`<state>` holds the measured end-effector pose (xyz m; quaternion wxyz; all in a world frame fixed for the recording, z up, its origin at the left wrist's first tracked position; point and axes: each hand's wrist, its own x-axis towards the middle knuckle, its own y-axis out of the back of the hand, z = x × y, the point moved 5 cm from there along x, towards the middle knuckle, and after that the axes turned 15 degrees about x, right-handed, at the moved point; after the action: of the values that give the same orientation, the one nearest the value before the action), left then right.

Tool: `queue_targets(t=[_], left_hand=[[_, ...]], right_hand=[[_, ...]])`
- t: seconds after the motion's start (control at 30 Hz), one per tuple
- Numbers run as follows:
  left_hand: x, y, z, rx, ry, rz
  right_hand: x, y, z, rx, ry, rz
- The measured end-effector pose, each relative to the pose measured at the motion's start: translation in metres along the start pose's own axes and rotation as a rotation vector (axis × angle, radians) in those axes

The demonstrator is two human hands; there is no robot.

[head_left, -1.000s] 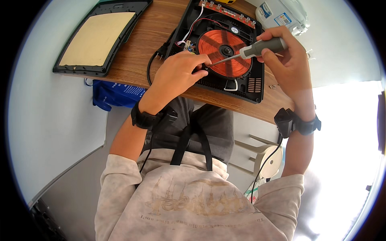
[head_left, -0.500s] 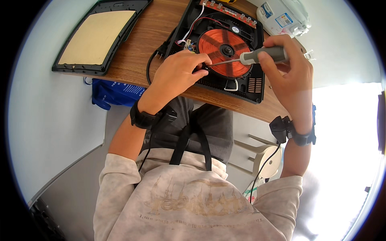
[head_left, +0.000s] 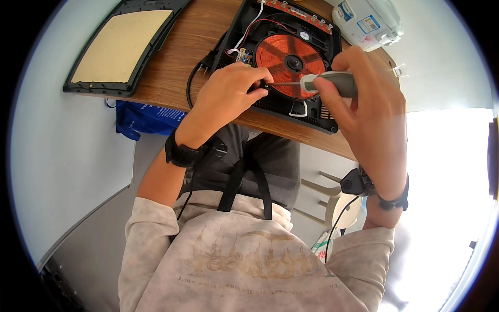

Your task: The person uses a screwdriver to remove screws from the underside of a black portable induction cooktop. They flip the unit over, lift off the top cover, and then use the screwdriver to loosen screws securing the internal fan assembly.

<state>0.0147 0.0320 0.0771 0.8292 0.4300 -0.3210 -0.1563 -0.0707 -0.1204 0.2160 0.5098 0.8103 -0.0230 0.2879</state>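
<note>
An opened induction cooker [head_left: 312, 118], a black housing with a round copper coil [head_left: 273, 54], lies on the table in front of me. My left hand [head_left: 226, 93] is closed at the coil's near left edge, thumb and index finger pinching a small black part [head_left: 266, 86]; most of it is hidden by the fingers. My right hand [head_left: 374, 109] grips a grey and white screwdriver [head_left: 307, 82] by its handle. Its thin shaft lies nearly level, pointing left, with the tip against or very close to the small black part.
A detached cover panel [head_left: 125, 44] with a black frame lies at the table's left. A power cord with plug [head_left: 201, 66] is beside the housing. At the back right stands a white plastic container [head_left: 364, 23]. A blue bag [head_left: 145, 118] hangs below the table [head_left: 182, 44]; a pale stool [head_left: 340, 210] stands lower right.
My right hand and the screwdriver have moved left and slightly down, and the shaft now lies flatter. My left hand keeps its pinch in nearly the same place.
</note>
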Motion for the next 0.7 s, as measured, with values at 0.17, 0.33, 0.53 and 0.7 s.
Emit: queue_targets(t=[0.17, 0.33, 0.53, 0.7], left_hand=[[-0.001, 0.000, -0.002, 0.017, -0.007, 0.014], [-0.001, 0.002, -0.001, 0.023, 0.001, 0.005], [-0.001, -0.002, -0.005, 0.012, 0.003, -0.004], [-0.001, -0.003, -0.004, 0.014, -0.019, 0.008]], right_hand=[[0.017, 0.004, 0.017, 0.071, -0.068, -0.069], [0.033, 0.002, 0.019, 0.192, -0.113, -0.209], [0.035, 0.002, 0.012, 0.222, -0.001, -0.258], [0.016, 0.006, 0.020, 0.225, 0.029, -0.169]])
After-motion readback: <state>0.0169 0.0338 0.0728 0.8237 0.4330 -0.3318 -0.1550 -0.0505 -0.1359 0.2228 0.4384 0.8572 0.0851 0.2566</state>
